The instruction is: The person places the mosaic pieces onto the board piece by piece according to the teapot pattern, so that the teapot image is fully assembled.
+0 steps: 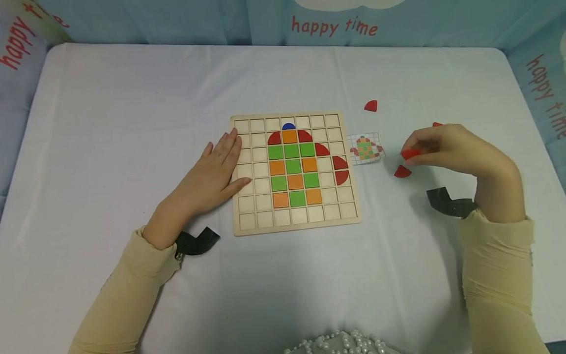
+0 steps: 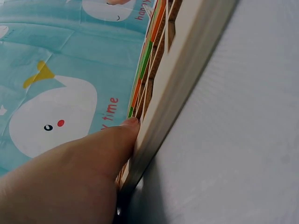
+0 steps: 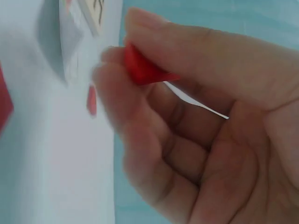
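Note:
My left hand lies flat with straight fingers on the left edge of a wooden grid board. In the left wrist view its thumb rests along the board's rim. Green and orange squares, red quarter-circle pieces and a blue half-circle sit in the board's cells. To the right of the board, my right hand pinches a red quarter-circle piece between thumb and fingers. Just below that hand, another red quarter-circle piece lies on the table.
A small printed pattern card lies against the board's right edge. One loose red piece is above the card, and another red piece is partly hidden behind the right hand. A white cloth covers the table.

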### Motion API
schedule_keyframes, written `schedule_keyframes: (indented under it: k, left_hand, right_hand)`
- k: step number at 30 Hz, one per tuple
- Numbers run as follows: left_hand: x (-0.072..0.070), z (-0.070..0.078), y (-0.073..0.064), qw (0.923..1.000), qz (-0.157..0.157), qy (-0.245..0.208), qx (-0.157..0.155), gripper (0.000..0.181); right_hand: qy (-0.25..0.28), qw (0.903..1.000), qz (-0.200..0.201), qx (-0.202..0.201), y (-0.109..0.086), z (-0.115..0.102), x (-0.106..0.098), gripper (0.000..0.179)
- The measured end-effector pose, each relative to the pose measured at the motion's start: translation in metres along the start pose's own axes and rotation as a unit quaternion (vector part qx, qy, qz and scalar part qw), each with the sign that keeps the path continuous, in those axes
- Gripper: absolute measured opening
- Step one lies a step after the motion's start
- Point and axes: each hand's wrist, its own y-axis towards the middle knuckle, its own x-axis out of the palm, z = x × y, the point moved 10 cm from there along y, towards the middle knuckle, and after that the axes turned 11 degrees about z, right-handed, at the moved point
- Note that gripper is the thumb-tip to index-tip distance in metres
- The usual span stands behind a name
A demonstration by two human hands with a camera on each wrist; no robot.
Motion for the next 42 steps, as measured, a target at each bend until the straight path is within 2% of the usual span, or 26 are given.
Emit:
schedule_keyframes:
  k: [6,9,15,19,29,38,42]
  left_hand:
    - [0.000,0.000,0.001,1.0000,0.000,0.000,0.002,0.080]
    - [0.001,0.000,0.001,1.0000,0.000,0.000,0.003,0.080]
    - [0.001,0.000,0.001,1.0000,0.001,-0.003,0.003,0.080]
    - [0.000,0.000,0.001,1.0000,0.000,-0.002,0.002,0.080]
    - [0.000,0.001,0.001,1.0000,-0.004,-0.001,0.000,0.080]
    - [-0.001,0.001,0.001,1.0000,-0.006,-0.002,-0.001,0.080]
    - [0.000,0.000,0.001,1.0000,-0.006,-0.001,-0.002,0.080]
  right_hand:
    - [0.035,0.9983,-0.009,-0.045,0.001,-0.033,0.013,0.014]
    - [0.037,0.9962,-0.010,-0.078,0.002,-0.048,0.022,0.017]
    - [0.048,0.9862,-0.003,-0.158,0.003,-0.076,0.036,0.018]
    - [0.059,0.9801,-0.019,-0.189,0.005,-0.088,0.051,0.018]
    - [0.091,0.9701,-0.045,-0.220,0.005,-0.101,0.072,0.015]
    - [0.136,0.9670,-0.067,-0.205,0.005,-0.107,0.085,0.015]
    - [0.132,0.9689,-0.070,-0.198,0.006,-0.108,0.089,0.014]
